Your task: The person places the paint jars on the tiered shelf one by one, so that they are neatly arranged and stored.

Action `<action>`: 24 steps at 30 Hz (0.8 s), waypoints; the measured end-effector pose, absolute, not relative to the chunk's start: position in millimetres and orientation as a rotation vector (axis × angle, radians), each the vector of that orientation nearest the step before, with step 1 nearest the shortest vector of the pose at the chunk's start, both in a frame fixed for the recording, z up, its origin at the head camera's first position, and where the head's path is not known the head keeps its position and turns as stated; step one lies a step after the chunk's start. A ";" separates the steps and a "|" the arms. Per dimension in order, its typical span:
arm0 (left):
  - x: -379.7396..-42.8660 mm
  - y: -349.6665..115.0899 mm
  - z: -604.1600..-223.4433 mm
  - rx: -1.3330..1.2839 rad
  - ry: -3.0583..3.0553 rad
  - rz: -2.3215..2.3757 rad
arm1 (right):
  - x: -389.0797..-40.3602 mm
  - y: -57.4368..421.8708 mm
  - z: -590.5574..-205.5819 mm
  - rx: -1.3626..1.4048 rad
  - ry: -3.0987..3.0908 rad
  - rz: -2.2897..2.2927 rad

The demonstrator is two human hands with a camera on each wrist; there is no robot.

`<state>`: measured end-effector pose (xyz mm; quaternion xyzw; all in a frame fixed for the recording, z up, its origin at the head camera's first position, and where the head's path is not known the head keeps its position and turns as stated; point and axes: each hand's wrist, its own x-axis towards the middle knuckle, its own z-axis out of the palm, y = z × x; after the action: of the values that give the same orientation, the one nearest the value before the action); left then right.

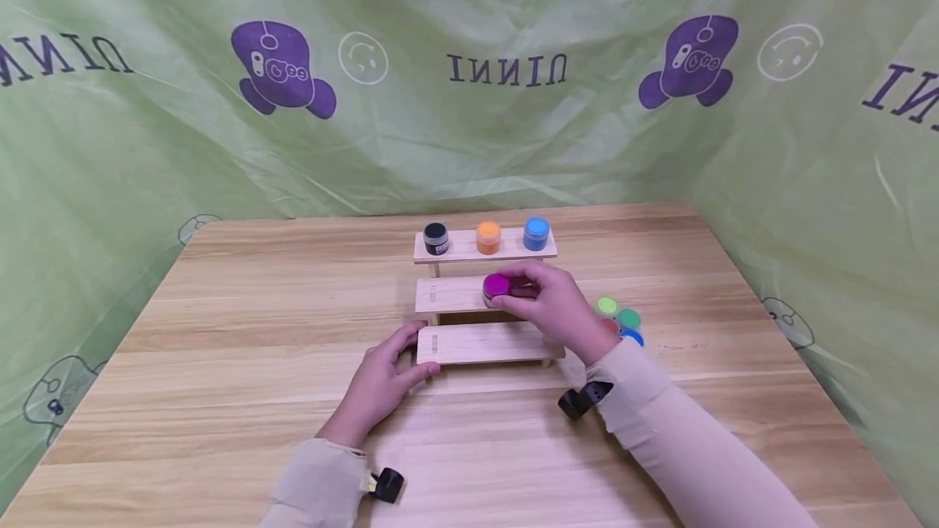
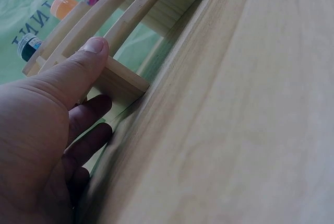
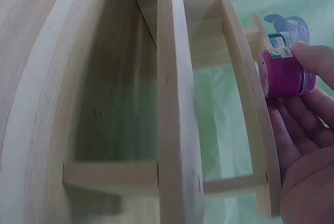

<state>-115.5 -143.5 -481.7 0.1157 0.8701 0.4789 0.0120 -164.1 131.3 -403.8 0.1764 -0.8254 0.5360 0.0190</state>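
My right hand point(image 1: 553, 308) pinches a small purple paint jar point(image 1: 495, 287) between thumb and fingers at the middle step of a wooden three-step display stand point(image 1: 469, 343). In the right wrist view the jar point(image 3: 284, 77) is right at that step's board, its label facing up. My left hand point(image 1: 377, 385) grips the left end of the lowest step, thumb at the front edge and fingers round the side. On the top step stand a black jar point(image 1: 436, 239), an orange jar point(image 1: 488, 238) and a light blue jar point(image 1: 536, 234).
Right of the stand, partly behind my right wrist, several jars cluster on the wooden table point(image 1: 257, 332): light green point(image 1: 606, 305), green point(image 1: 628, 319), red point(image 1: 609, 325) and blue point(image 1: 632, 336). A green printed curtain point(image 1: 411, 145) hangs round the table's back and sides.
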 end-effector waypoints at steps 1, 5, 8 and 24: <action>-115.4 -143.6 -481.7 0.359 2.712 1.494 | -164.4 129.2 -403.6 0.552 -2.567 1.658; -115.2 -143.8 -481.5 0.363 2.714 1.491 | -165.7 121.4 -404.1 0.563 -2.573 1.650; -115.0 -144.1 -481.0 0.368 2.721 1.482 | -166.4 116.2 -404.0 0.572 -2.585 1.626; -115.1 -144.7 -480.3 0.368 2.722 1.474 | -172.1 87.7 -404.3 0.593 -2.632 1.640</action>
<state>-115.1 -144.7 -480.3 0.1181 0.8732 0.4727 0.0120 -172.1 87.7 -404.3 0.1877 -0.8335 0.5195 -0.0078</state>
